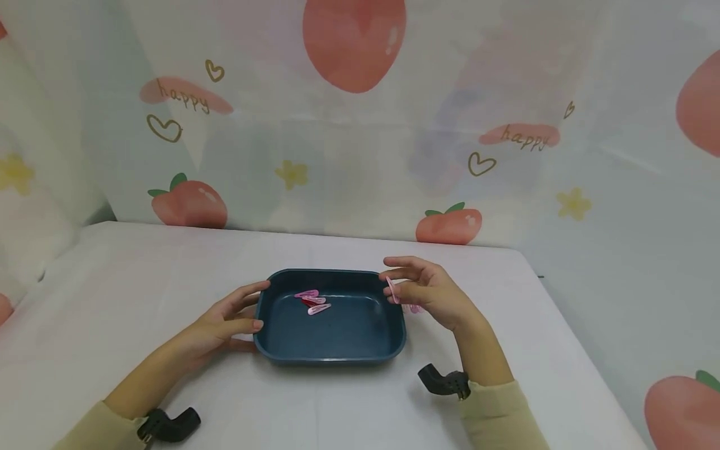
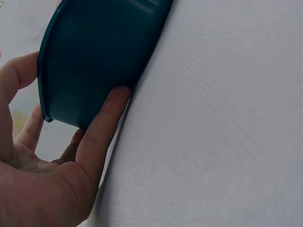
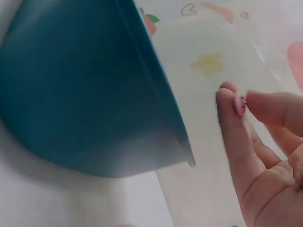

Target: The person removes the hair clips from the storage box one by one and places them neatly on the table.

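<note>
A dark teal rectangular tray [image 1: 354, 334] sits on the table, with pink snap hair clips [image 1: 319, 309] and a red hair clip [image 1: 309, 302] lying toward its left back. My left hand [image 1: 225, 320] rests against the tray's left side, its fairly straight fingers touching the rim and outer wall. At the tray's right edge, my right hand [image 1: 435, 292] pinches a pink hair clip [image 3: 239, 104] between thumb and finger. Partly hidden below that hand, more pink hair clips [image 1: 415, 309] lie on the table just right of the tray.
A white cloth covers the table [image 1: 315, 409]. Behind it hangs a pale curtain [image 1: 349, 169] printed with peaches, hearts and yellow flowers. Each wrist wears a black camera mount, one near the left sleeve [image 1: 169, 426] and one at the right wrist [image 1: 444, 381].
</note>
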A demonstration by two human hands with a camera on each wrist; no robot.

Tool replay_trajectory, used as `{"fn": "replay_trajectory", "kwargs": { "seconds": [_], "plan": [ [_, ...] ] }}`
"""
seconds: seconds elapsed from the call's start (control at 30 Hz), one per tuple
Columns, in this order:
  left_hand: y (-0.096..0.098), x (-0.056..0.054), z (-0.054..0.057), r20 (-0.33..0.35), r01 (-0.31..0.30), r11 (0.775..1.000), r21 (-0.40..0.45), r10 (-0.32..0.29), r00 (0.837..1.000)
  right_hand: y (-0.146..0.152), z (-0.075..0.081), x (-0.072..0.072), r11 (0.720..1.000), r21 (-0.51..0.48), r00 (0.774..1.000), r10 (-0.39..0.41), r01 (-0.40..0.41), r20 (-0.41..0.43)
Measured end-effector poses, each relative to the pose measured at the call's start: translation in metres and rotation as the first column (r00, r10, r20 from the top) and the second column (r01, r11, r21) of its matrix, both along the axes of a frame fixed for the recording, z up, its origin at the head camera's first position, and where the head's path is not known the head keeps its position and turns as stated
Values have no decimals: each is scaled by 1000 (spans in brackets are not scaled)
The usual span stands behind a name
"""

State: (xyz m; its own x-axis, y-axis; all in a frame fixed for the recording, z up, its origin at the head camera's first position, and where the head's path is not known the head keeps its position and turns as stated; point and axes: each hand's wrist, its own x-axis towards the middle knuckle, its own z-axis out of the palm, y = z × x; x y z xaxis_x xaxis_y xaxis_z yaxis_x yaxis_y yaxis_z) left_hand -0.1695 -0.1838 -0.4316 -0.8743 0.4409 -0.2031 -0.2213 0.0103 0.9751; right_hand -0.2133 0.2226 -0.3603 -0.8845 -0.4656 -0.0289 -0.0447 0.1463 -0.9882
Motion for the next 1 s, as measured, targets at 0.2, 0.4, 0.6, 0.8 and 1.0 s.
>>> {"fn": "replay_trajectory", "kwargs": {
  "seconds": [0.2, 0.4, 0.6, 0.8, 1.0],
  "plan": [
    [0, 3, -1, 1, 1, 1000, 9, -1, 1000, 5, 2, 2, 997, 66, 998, -30, 33, -55],
    [2, 2, 0, 6, -5, 1000, 5, 5, 1000, 8, 2, -1, 997, 53, 994, -53, 58, -96],
    [2, 1, 1, 4, -8, 1000, -9, 8, 1000, 12, -1, -4, 993, 69, 990, -90, 98, -109],
    [1, 1, 2, 3, -8, 1000, 0, 8, 1000, 14, -3, -5, 986, 95, 984, -123, 136, -129],
    [2, 1, 3, 0, -3, 1000, -5, 3, 1000, 16, -8, -6, 975, 120, 977, -170, 185, -125]
  ]
}}
